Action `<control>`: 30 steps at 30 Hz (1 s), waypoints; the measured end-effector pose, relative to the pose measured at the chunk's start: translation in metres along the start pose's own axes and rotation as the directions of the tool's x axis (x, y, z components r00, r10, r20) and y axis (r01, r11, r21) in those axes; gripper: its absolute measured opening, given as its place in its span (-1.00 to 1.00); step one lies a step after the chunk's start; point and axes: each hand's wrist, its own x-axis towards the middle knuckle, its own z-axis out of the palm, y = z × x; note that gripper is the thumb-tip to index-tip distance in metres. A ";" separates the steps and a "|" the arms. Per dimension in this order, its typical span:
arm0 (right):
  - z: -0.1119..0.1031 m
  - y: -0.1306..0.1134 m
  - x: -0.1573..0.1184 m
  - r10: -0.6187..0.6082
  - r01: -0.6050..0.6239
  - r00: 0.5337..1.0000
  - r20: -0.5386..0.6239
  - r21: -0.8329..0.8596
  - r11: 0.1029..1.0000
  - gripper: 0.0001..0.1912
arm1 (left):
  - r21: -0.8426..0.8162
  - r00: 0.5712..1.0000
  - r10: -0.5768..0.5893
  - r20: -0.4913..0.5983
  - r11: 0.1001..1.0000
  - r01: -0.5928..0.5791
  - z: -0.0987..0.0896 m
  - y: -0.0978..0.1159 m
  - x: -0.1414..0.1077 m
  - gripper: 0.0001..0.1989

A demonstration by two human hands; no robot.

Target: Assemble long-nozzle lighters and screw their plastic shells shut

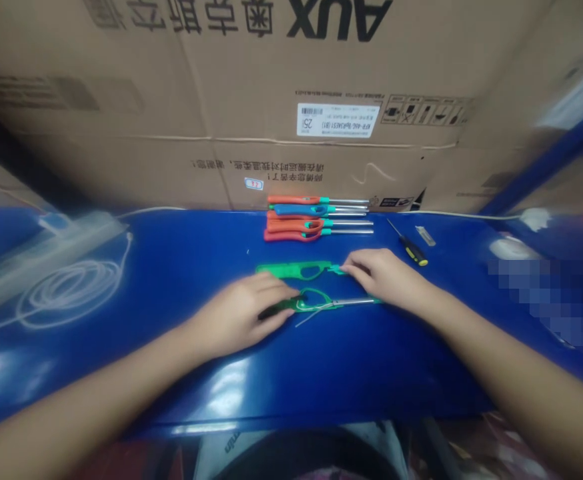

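Observation:
My left hand (244, 310) is closed around the handle of an opened green long-nosed lighter (316, 300), whose metal tube (354, 302) points right. A thin wire or tube sticks out from it near the trigger loop. Just beyond lies a separate green handle shell (289, 270), flat on the table. At the right end of that shell, my right hand (389, 275) pinches a small teal plastic piece (336, 269) between thumb and fingers. Whether the piece touches the shell is hard to make out. My left palm and fingers hide part of the held handle.
Several assembled lighters (296, 227) in orange, red and blue lie stacked at the back of the blue table (291, 373). A black-and-yellow screwdriver (411, 250) rests to their right. At left are a coiled white cable (71, 293) and a power strip (51, 257). Cardboard (251, 87) walls the back.

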 end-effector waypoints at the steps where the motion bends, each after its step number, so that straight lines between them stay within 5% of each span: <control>1: 0.000 0.001 -0.001 -0.039 0.039 0.999 0.025 -0.017 0.999 -0.77 | -0.003 1.000 -0.008 -0.010 1.000 0.008 0.001 0.001 0.000 -0.71; 10: 0.001 -0.010 -0.010 -0.073 0.082 0.996 0.048 -0.230 0.970 -0.91 | -0.033 0.998 -0.065 -0.019 0.997 0.064 0.004 0.004 -0.001 -0.78; 19: 0.008 -0.029 -0.012 -0.312 0.297 0.944 0.108 0.134 0.945 -0.90 | -0.045 0.992 -0.128 0.018 0.991 0.129 0.009 0.010 0.001 -0.76; 30: 0.006 -0.034 -0.016 -0.347 0.391 0.912 0.218 -0.216 0.895 -0.79 | -0.052 0.984 -0.176 0.032 0.983 0.178 0.011 0.018 -0.002 -0.75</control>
